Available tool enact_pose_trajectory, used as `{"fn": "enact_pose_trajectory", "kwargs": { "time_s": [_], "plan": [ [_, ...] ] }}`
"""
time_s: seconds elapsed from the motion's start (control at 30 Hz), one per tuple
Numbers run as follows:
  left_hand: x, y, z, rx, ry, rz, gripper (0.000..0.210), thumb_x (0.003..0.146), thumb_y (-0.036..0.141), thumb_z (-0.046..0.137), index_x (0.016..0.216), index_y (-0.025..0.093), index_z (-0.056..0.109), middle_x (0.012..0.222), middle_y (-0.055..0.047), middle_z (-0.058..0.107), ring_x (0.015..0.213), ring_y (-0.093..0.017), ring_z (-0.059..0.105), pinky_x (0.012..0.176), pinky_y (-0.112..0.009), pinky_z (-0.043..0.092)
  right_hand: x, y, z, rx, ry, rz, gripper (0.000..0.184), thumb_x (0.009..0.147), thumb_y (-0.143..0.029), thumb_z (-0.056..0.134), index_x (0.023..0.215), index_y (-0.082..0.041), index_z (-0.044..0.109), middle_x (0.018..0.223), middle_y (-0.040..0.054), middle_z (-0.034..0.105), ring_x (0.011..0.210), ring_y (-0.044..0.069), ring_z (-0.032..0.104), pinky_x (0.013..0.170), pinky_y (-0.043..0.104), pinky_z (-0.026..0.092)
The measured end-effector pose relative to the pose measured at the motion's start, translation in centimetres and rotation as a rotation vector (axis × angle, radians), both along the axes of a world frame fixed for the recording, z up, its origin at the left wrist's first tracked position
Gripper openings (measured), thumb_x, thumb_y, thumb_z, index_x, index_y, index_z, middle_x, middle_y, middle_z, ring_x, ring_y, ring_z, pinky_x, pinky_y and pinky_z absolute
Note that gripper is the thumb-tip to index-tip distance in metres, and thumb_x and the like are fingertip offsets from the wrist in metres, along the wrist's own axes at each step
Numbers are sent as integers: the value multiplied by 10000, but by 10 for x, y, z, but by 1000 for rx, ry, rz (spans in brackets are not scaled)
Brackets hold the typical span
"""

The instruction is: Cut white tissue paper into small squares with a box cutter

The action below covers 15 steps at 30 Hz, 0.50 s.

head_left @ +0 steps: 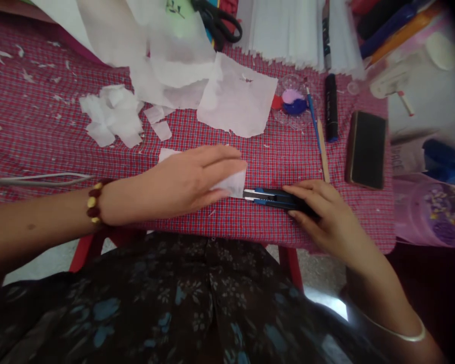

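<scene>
My left hand (189, 179) lies flat, fingers stretched to the right, over a small piece of white paper (233, 184) on the table. The hand covers most of that piece; its right end and a far left corner show. In my right hand (322, 215) is a dark blue and black utility knife (276, 197), gripped by its rear end. Its metal tip points left and meets or nearly meets the paper's right edge. Beyond the left hand lie small cut paper squares (162, 130) and a heap of white paper pieces (114, 116).
A larger white sheet (238, 96) lies farther back, near black scissors (222, 23). Toward the right are a paint palette (293, 103), a thin blue brush (314, 119), a wooden stick (323, 151), a black marker (331, 108) and a phone (366, 149). A checked cloth (276, 156) covers the table.
</scene>
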<state>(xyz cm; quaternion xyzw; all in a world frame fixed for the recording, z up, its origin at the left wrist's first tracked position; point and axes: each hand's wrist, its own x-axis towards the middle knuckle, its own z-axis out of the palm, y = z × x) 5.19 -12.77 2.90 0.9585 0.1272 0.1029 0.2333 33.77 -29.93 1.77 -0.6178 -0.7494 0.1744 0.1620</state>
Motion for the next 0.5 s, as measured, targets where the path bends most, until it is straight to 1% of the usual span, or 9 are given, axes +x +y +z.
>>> {"fn": "enact_pose_trajectory", "kwargs": {
  "time_s": [0.07, 0.1, 0.17, 0.23, 0.33, 0.43, 0.5],
  "plan": [
    [3, 8, 2, 59, 77, -214, 519, 1020, 442, 509, 1488, 218, 497, 1572, -111, 497, 1462, -292, 453, 1244, -481, 307, 0, 0, -1, 13, 3, 5, 419, 986, -243, 563, 1405, -252, 567, 1232, 124, 616, 1142, 309, 600, 980, 537, 531],
    [5, 14, 0, 67, 103, -288, 560, 1003, 504, 526, 1509, 268, 479, 1600, -79, 470, 1491, -289, 421, 1277, -495, 232, 0, -1, -1, 16, 4, 4, 428, 986, -242, 560, 1414, -258, 561, 1233, 124, 614, 1144, 312, 598, 983, 540, 527],
    [8, 24, -6, 65, 140, -378, 653, 968, 593, 538, 1555, 333, 417, 1646, -40, 402, 1534, -277, 358, 1308, -499, 108, -1, -2, 0, 8, 10, -3, 446, 988, -241, 556, 1433, -274, 547, 1230, 120, 612, 1134, 311, 599, 983, 540, 522],
    [10, 32, -15, 68, 176, -424, 730, 956, 626, 527, 1597, 327, 346, 1672, -42, 345, 1561, -272, 303, 1313, -489, 42, -4, -4, 1, -5, 17, -5, 458, 988, -239, 558, 1444, -281, 534, 1221, 116, 611, 1112, 303, 601, 970, 530, 522],
    [10, 35, -25, 89, 227, -418, 795, 959, 643, 495, 1632, 291, 262, 1691, -58, 295, 1578, -264, 257, 1312, -476, 14, -8, -11, 1, -8, 6, -15, 453, 992, -227, 556, 1442, -278, 529, 1211, 110, 610, 1089, 289, 601, 940, 506, 524],
    [9, 33, -29, 128, 229, -407, 825, 979, 660, 431, 1646, 227, 215, 1700, -93, 258, 1586, -261, 234, 1309, -475, -6, -12, -22, -2, 16, -12, -51, 456, 992, -221, 563, 1443, -281, 522, 1192, 106, 608, 1059, 283, 597, 895, 491, 525],
    [9, 32, -28, 139, 244, -399, 818, 985, 662, 409, 1647, 224, 211, 1697, -93, 265, 1584, -264, 241, 1310, -479, -1, -14, -31, -4, 25, -17, -85, 488, 986, -204, 573, 1461, -290, 501, 1186, 108, 604, 1053, 286, 591, 879, 491, 522]
  ]
}}
